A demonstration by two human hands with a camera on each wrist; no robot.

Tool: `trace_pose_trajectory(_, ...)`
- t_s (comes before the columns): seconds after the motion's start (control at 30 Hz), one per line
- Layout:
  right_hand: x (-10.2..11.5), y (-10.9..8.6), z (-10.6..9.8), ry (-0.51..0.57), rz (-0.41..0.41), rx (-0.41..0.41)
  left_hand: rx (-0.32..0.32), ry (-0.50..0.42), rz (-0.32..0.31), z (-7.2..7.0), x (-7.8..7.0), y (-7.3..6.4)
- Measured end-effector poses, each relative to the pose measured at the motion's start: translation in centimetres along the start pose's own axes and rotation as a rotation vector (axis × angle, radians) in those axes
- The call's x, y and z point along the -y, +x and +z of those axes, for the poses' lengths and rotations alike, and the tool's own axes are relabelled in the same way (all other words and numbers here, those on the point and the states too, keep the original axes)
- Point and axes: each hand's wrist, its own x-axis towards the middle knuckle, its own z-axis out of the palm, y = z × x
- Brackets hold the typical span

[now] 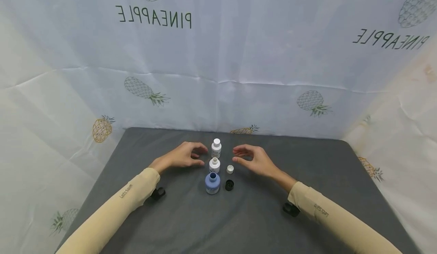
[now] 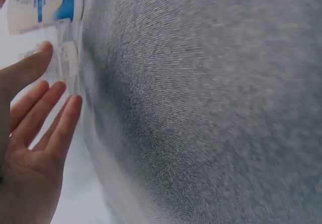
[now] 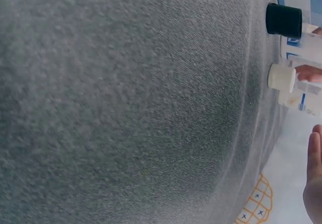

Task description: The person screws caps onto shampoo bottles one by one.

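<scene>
The left hand [image 1: 182, 156] hovers over a grey mat [image 1: 259, 223] of fine felt-like weave, fingers loosely curved and grasping nothing. Its fingertips sit just beside the bottles, at the 9 o'clock side of them. In the left wrist view the fingers [image 2: 60, 126] are extended and relaxed, close to a labelled bottle but not around it.

Three small round bottles stand upright in a line running from 12 to 6 o'clock at the centre of the mat. The far white bottle [image 1: 216, 148] is smooth plastic with a white screw cap in place. The middle white bottle [image 1: 214, 165] is uncapped, neck open. The near blue bottle [image 1: 212, 183] is squat, cylindrical and also uncapped.

At the 3 o'clock side of the middle bottle lies a small white cap [image 1: 230, 169], round and smooth. A black cap [image 1: 229, 185] with a ribbed edge lies at the 3 o'clock side of the blue bottle, just apart from it.

The right hand [image 1: 256, 159] hovers at the 3 o'clock side of the far bottle, released, fingers gently curved, holding nothing, near the white cap without touching it.

A thin creased sheet printed with pineapples [image 1: 307, 57] hangs behind.
</scene>
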Motion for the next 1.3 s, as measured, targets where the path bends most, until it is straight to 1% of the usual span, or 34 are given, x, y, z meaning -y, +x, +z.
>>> trace_pose_trajectory(0.1,0.0,-0.2,0.1,0.0,-0.01,0.012,0.013,0.007,0.037,0.2,-0.4,-0.3)
trace_pose_trajectory(0.27,-0.1,-0.6,0.2,-0.005,-0.003,0.019,0.02,-0.008,0.087,0.9,-0.8,-0.3)
trace_pose_trajectory(0.47,-0.5,-1.1,0.1,-0.02,0.008,0.02,0.054,-0.007,0.102,1.6,-1.4,0.0)
trace_pose_trajectory(0.67,-0.7,-1.4,0.2,-0.001,0.018,0.033,0.064,-0.012,0.136,2.3,-1.6,0.3)
trace_pose_trajectory(0.77,-0.8,-1.5,0.4,0.009,0.022,0.04,0.069,-0.019,0.137,2.7,-1.5,0.4)
trace_pose_trajectory(0.87,-1.0,-1.7,0.5,0.015,0.023,0.044,0.073,0.003,0.137,3.0,-1.2,0.5)
trace_pose_trajectory(1.03,-1.0,-1.9,0.7,0.028,0.013,0.044,0.081,0.029,0.159,3.4,-1.0,0.6)
trace_pose_trajectory(1.3,-1.3,-2.0,0.9,0.027,0.013,0.046,0.072,0.023,0.155,3.6,-1.2,0.6)
